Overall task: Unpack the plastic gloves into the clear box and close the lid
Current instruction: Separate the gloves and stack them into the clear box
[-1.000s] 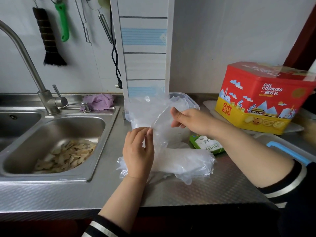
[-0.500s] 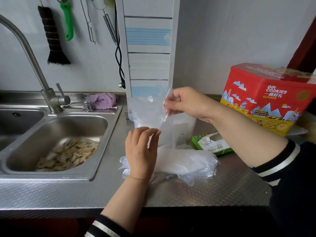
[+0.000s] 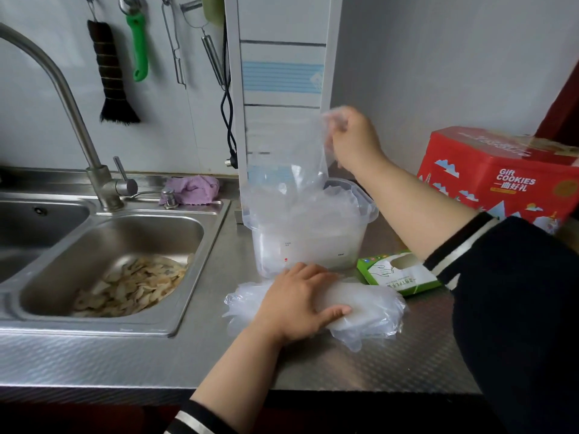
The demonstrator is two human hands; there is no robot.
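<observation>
Here the translucent plastic gloves (image 3: 360, 311) lie stacked, crinkled.

Left hand (image 3: 300, 303) on gloves (image 3: 369, 308) (countertop)
</observation>
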